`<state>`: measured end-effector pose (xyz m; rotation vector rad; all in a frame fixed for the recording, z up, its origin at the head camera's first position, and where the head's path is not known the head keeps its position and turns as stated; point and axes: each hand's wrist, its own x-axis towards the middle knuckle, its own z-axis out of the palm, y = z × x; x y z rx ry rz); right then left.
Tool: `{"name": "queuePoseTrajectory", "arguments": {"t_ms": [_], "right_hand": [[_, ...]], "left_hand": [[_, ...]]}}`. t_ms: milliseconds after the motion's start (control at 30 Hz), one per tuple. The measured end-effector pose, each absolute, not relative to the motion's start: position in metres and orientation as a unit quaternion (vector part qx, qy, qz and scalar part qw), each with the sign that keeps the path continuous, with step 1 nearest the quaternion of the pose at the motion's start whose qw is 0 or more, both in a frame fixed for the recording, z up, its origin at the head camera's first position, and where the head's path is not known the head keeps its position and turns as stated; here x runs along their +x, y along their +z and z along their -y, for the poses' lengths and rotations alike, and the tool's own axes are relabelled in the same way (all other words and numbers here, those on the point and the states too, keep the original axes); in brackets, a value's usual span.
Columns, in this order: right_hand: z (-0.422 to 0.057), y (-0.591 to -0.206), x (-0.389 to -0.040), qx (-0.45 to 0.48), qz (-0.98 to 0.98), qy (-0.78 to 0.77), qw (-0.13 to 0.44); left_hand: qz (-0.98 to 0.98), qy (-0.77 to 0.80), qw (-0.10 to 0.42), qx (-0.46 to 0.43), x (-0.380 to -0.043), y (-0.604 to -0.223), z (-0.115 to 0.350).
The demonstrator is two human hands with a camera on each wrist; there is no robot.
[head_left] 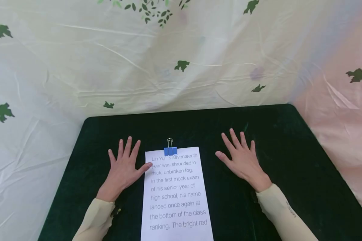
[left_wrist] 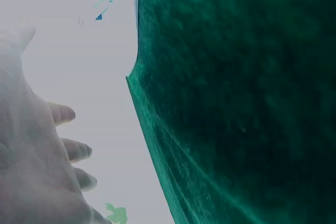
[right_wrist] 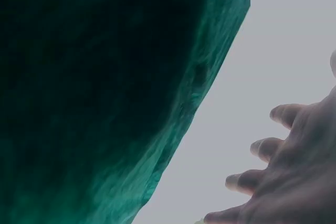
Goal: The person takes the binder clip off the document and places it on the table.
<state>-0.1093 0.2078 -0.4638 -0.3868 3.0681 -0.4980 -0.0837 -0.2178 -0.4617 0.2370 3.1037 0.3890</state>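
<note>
Printed white paper [head_left: 175, 190] lies on the dark green table, with a blue binder clip [head_left: 170, 151] at its top edge. To its left, my left hand [head_left: 123, 172] is spread with straight fingers, its thumb tip overlapping the paper's left edge in the head view. Well to the right of the paper, my right hand [head_left: 244, 162] is also spread, fingers apart and holding nothing. The left wrist view shows part of the left hand [left_wrist: 37, 145] along the left side. In the right wrist view, the right hand [right_wrist: 294, 171] shows at the lower right.
The table [head_left: 292, 154] is covered in dark green velvety cloth and has rounded far corners. Behind it hangs a pale curtain [head_left: 132, 73] with green bird and leaf prints, turning pinkish on the right. Cream sleeves [head_left: 277, 204] cover both forearms.
</note>
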Motion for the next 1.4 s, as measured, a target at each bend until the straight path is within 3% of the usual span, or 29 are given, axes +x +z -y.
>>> {"name": "queuePoseTrajectory", "arguments": {"t_ms": [367,667,1400], "right_hand": [[-0.187,-0.466,-0.11,-0.144,-0.975,-0.167,0.011],[-0.169,-0.466,-0.116,-0.163,-0.969,-0.183,0.039],[-0.128,-0.467,-0.132,-0.211,-0.949,-0.209,0.105]], "left_hand": [[-0.986,0.141,0.004,0.083,-0.087,-0.461,0.21],[-0.983,0.161,0.043,0.082,-0.097,-0.461,0.203],[-0.971,0.206,0.087,0.084,-0.109,-0.465,0.196]]}}
